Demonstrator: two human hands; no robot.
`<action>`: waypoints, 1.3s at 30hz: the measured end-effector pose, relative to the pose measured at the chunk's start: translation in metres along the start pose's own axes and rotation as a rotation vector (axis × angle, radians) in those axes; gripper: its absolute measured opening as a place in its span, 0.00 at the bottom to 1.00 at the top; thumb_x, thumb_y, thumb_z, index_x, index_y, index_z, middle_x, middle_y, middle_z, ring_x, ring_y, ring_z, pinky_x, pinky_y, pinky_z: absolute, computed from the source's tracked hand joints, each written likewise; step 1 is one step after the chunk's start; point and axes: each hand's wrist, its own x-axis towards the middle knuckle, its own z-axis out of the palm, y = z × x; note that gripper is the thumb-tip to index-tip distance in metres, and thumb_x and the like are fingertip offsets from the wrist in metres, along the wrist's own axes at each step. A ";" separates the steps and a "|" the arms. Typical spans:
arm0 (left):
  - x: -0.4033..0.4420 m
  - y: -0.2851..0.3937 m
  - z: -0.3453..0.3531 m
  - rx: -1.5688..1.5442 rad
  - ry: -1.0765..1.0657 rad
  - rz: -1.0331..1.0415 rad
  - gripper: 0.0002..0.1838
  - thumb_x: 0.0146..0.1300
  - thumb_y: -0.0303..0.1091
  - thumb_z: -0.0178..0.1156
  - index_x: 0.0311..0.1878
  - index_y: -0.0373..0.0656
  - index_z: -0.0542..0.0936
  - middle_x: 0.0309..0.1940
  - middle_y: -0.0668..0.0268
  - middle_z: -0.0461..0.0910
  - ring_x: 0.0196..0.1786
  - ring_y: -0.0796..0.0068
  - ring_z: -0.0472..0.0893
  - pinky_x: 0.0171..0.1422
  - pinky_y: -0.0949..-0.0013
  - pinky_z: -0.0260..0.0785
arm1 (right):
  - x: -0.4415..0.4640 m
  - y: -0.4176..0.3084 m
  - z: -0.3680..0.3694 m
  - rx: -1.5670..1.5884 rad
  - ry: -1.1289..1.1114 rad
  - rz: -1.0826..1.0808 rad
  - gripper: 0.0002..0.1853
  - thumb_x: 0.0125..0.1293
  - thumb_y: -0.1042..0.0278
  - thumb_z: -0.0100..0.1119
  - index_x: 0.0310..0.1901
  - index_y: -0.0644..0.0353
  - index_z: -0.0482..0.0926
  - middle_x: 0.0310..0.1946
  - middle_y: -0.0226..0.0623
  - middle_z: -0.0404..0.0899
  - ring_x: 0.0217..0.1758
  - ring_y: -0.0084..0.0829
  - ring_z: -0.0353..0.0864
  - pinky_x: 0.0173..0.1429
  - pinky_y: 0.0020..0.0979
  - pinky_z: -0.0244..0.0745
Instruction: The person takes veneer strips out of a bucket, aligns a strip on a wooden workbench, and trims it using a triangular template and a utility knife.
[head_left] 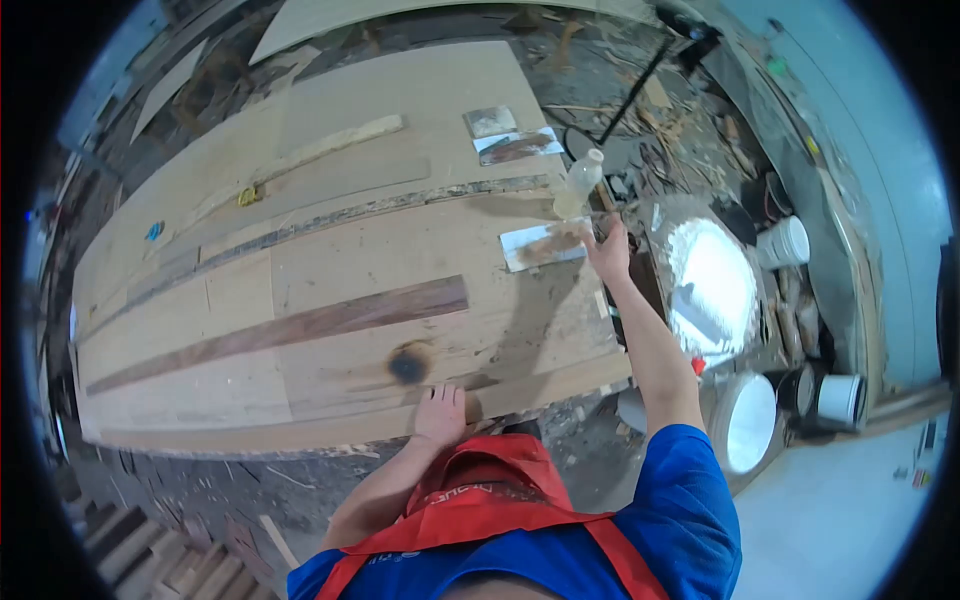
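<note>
My left hand [442,414] lies palm down on the near edge of the wooden tabletop [340,380], fingers stretched out and holding nothing. A dark round burn mark [409,364] is just beyond its fingertips. My right arm reaches out to the table's right end. There my right hand [608,250] is bent closed at the right edge of a white sheet with a brown smear [540,246]; what its fingers grip is too small to make out. Just beyond that hand stands a translucent plastic bottle [580,183] with pale contents.
A dark wood strip [290,328] and a pale strip [300,160] lie along the table. Farther back are another smeared sheet [520,147] and a grey block [490,122]. To the right stand a white powder heap [712,280] and white buckets [745,422].
</note>
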 end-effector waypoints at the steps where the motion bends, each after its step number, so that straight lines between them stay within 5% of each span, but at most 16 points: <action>1: 0.002 0.012 0.004 -0.012 -0.012 -0.026 0.45 0.51 0.75 0.65 0.49 0.35 0.77 0.49 0.53 0.77 0.55 0.55 0.76 0.63 0.51 0.66 | 0.017 0.005 0.007 0.093 -0.004 0.065 0.38 0.60 0.54 0.73 0.67 0.64 0.68 0.65 0.50 0.73 0.68 0.50 0.73 0.68 0.43 0.70; 6: 0.003 0.011 0.001 -0.040 -0.017 -0.045 0.45 0.49 0.76 0.65 0.48 0.37 0.78 0.48 0.54 0.78 0.55 0.55 0.76 0.63 0.52 0.66 | 0.083 0.026 0.050 0.496 -0.022 -0.194 0.41 0.55 0.53 0.76 0.66 0.65 0.69 0.63 0.52 0.76 0.67 0.49 0.76 0.68 0.43 0.71; 10: 0.004 0.018 -0.006 -0.034 -0.115 -0.120 0.47 0.46 0.78 0.65 0.49 0.37 0.79 0.49 0.55 0.78 0.56 0.56 0.76 0.64 0.53 0.66 | 0.094 0.002 0.037 0.471 -0.305 -0.009 0.37 0.55 0.57 0.77 0.63 0.66 0.72 0.57 0.51 0.82 0.61 0.44 0.83 0.66 0.41 0.75; 18: 0.002 0.014 0.004 0.034 -0.018 -0.118 0.52 0.43 0.81 0.65 0.54 0.38 0.80 0.50 0.57 0.80 0.58 0.57 0.76 0.65 0.54 0.66 | 0.226 -0.034 0.058 0.484 -0.101 -0.051 0.31 0.56 0.55 0.77 0.56 0.64 0.80 0.50 0.46 0.87 0.55 0.41 0.86 0.60 0.39 0.77; 28: 0.010 0.009 -0.011 -0.046 -0.029 -0.072 0.45 0.45 0.79 0.64 0.45 0.42 0.82 0.43 0.61 0.81 0.53 0.59 0.78 0.61 0.56 0.68 | 0.353 -0.075 0.166 0.422 0.030 -0.078 0.37 0.52 0.47 0.77 0.59 0.62 0.79 0.54 0.46 0.86 0.59 0.46 0.84 0.63 0.44 0.77; 34: 0.011 0.008 -0.007 -0.046 -0.020 -0.062 0.42 0.46 0.79 0.64 0.42 0.44 0.81 0.43 0.61 0.81 0.52 0.60 0.79 0.60 0.57 0.68 | 0.338 -0.048 0.198 0.080 -0.121 0.048 0.40 0.51 0.42 0.76 0.59 0.64 0.79 0.54 0.51 0.84 0.60 0.52 0.82 0.62 0.47 0.77; 37: 0.011 0.006 -0.007 -0.054 -0.004 -0.060 0.42 0.46 0.78 0.64 0.42 0.44 0.81 0.43 0.61 0.81 0.51 0.59 0.79 0.59 0.56 0.69 | 0.281 -0.046 0.189 0.011 0.005 -0.041 0.32 0.57 0.46 0.73 0.55 0.64 0.80 0.52 0.53 0.84 0.57 0.55 0.82 0.60 0.49 0.78; 39: 0.012 0.006 -0.004 -0.048 0.001 -0.059 0.42 0.46 0.78 0.64 0.42 0.44 0.81 0.43 0.61 0.81 0.51 0.59 0.79 0.59 0.56 0.69 | 0.257 -0.053 0.178 0.151 -0.168 -0.409 0.29 0.62 0.51 0.69 0.56 0.66 0.79 0.55 0.51 0.81 0.65 0.52 0.76 0.66 0.49 0.73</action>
